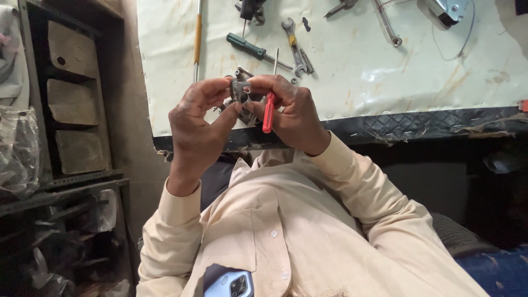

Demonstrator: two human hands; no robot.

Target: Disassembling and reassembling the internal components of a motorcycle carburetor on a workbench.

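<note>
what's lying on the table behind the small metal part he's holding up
Behind the small metal part on the white table lie a green-handled screwdriver and a spanner. Both hands cover the area directly beneath.

Both hands raised close together at chest height, forearms angled up and inward, cream sleeves to the wrists; left hand [201, 124] curled, thumb and fingertips pinched at the top; right hand [291, 113] curled opposite, fingers bent inward, knuckles facing out; fingertips of both hands nearly meet; wrists bent.

clear plastic bags [19, 148] left on shelf [82, 179]
</note>
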